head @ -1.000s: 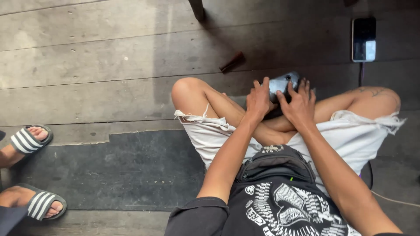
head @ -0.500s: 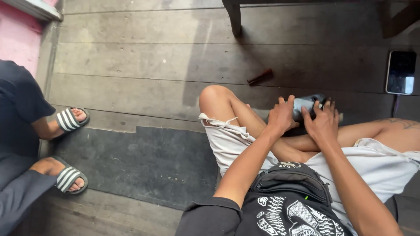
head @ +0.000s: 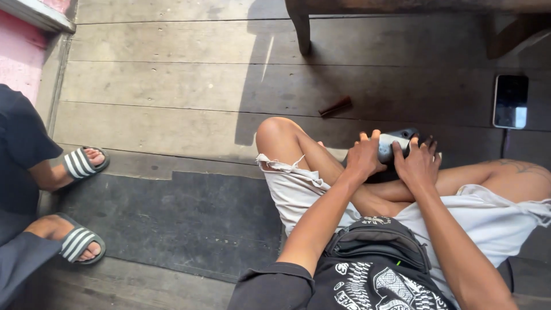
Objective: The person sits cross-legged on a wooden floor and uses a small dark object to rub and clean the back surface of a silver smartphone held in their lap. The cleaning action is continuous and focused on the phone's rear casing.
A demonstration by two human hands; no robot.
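Note:
I sit cross-legged on a wooden floor. My left hand [head: 365,156] and my right hand [head: 418,163] both grip a small dark and silver object [head: 394,143] held above my crossed shins. The fingers of each hand curl over it, so most of it is hidden and I cannot tell what it is. My left knee [head: 274,131] rises to the left of the hands. A black waist bag [head: 379,244] lies in my lap.
A phone [head: 510,101] with a cable lies on the boards at right. A small reddish-brown stick [head: 336,107] lies ahead of my knee. A wooden furniture leg [head: 299,28] stands at the top. Another person's feet in striped sandals [head: 83,163] rest at left beside a dark mat [head: 172,218].
The view has swung left and slightly down, bringing the other person's legs further into sight. My two hands stay together on the same object.

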